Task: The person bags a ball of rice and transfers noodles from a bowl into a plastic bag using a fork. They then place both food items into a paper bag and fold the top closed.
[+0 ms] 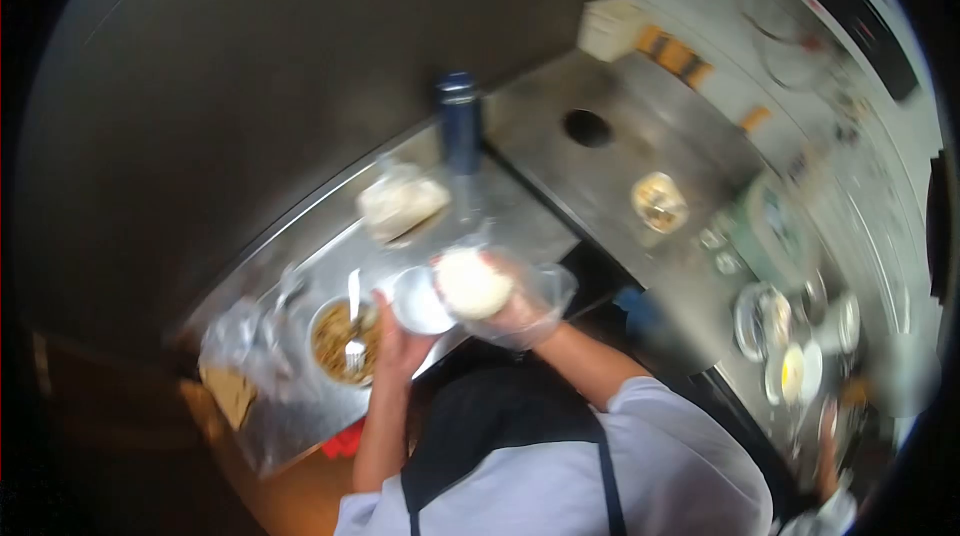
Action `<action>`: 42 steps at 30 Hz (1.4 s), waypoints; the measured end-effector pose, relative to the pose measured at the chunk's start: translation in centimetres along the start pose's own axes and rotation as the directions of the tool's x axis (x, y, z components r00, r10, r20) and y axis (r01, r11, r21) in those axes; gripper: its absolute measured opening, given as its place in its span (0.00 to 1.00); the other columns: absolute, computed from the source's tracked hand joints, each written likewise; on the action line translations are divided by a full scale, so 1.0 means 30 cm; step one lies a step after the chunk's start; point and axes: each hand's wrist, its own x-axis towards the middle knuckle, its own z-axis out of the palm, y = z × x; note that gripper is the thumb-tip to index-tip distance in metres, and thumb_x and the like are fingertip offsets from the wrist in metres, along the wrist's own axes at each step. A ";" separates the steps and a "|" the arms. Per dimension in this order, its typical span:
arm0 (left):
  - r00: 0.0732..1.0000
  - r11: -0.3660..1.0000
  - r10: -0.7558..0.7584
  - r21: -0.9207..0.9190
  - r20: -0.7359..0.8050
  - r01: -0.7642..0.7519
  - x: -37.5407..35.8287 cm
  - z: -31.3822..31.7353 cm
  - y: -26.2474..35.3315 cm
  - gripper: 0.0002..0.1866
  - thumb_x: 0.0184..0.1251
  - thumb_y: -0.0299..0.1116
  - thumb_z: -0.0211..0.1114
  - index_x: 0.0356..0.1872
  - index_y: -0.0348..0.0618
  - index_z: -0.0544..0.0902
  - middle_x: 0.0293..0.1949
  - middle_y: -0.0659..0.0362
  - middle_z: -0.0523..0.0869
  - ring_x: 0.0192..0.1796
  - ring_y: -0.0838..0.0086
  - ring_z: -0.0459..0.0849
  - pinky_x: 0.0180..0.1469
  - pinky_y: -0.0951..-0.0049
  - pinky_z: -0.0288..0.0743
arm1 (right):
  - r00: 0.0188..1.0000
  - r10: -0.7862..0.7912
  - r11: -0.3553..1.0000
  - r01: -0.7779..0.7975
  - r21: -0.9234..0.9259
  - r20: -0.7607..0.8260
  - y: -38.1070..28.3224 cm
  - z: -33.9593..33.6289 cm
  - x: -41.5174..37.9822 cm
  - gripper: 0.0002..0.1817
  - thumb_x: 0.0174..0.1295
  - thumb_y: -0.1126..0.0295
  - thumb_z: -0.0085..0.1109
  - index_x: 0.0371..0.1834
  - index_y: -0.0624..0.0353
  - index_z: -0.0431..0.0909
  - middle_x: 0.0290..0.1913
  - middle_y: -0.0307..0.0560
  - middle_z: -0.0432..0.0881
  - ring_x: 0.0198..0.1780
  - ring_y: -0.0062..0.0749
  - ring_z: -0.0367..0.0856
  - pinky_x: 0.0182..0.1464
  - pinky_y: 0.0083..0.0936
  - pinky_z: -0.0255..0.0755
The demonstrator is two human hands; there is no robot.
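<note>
My left hand (400, 344) is closed around the side of a small white bowl (419, 304), its fingers at the rim. My right hand (518, 308) wears a loose clear plastic glove and grips a round white ball of food (474, 284), perhaps rice or dough; blur hides which. The ball is right beside the bowl, over the steel counter. Just left of my left hand stands a bowl of brown shredded food (330, 338), with a fork (354, 331) resting in it.
A bag of white stuff (402, 202) and a dark blue flask (460, 126) stand toward the back. Crumpled plastic bags (245, 341) lie at left. A sink (690, 156) is beyond. At lower right are dishes (795, 374) and another person's hand (828, 446).
</note>
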 end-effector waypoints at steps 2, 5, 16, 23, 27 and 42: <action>0.998 0.987 -0.023 0.159 0.064 0.013 0.018 0.110 -0.036 0.54 0.67 0.83 0.34 0.82 0.53 0.62 0.81 0.60 0.66 0.82 0.58 0.62 0.78 0.41 0.58 | 1.000 -0.028 0.999 0.028 0.043 0.006 -0.054 -0.029 -0.078 0.31 0.71 0.58 0.62 0.68 0.73 0.72 0.63 0.60 0.82 0.62 0.49 0.83 0.68 0.43 0.76; 0.996 0.965 -0.071 0.255 0.047 0.056 0.101 0.096 -0.155 0.50 0.71 0.79 0.36 0.80 0.50 0.63 0.79 0.56 0.67 0.80 0.56 0.65 0.76 0.40 0.63 | 0.997 -0.051 0.978 0.061 0.200 -0.055 -0.143 -0.094 -0.217 0.31 0.71 0.62 0.62 0.70 0.73 0.70 0.65 0.63 0.80 0.64 0.55 0.81 0.71 0.48 0.73; 0.908 0.831 -0.411 0.377 -0.078 0.408 0.583 0.366 -0.832 0.33 0.80 0.54 0.46 0.73 0.39 0.69 0.69 0.46 0.78 0.69 0.50 0.79 0.66 0.41 0.77 | 0.873 -0.452 0.848 0.485 0.216 -0.184 -0.547 -0.432 -0.992 0.38 0.70 0.54 0.63 0.73 0.72 0.66 0.69 0.60 0.76 0.68 0.53 0.78 0.71 0.47 0.73; 0.860 0.706 -0.492 0.514 -0.138 0.487 1.030 0.487 -1.447 0.32 0.80 0.55 0.55 0.73 0.44 0.70 0.65 0.48 0.81 0.64 0.52 0.84 0.51 0.47 0.88 | 0.656 -0.673 0.654 0.743 0.139 -0.341 -0.597 -0.560 -1.338 0.37 0.72 0.50 0.56 0.71 0.74 0.68 0.62 0.65 0.79 0.64 0.58 0.79 0.70 0.49 0.74; 0.918 0.591 -0.387 0.741 -0.084 0.317 1.114 0.609 -1.687 0.30 0.75 0.53 0.65 0.65 0.39 0.77 0.58 0.50 0.84 0.53 0.58 0.89 0.42 0.52 0.91 | 0.525 -0.678 0.564 0.821 0.094 -0.514 -0.589 -0.569 -1.409 0.37 0.74 0.47 0.51 0.68 0.75 0.70 0.58 0.66 0.80 0.60 0.59 0.79 0.66 0.51 0.76; 0.976 0.140 0.156 0.975 0.150 -0.172 0.814 0.602 -1.116 0.16 0.66 0.42 0.76 0.28 0.38 0.88 0.19 0.56 0.85 0.22 0.74 0.85 0.29 0.70 0.77 | 0.652 -0.585 0.691 0.712 0.124 -0.483 -0.559 -0.481 -1.202 0.39 0.71 0.45 0.55 0.68 0.72 0.71 0.59 0.62 0.82 0.60 0.58 0.81 0.63 0.51 0.78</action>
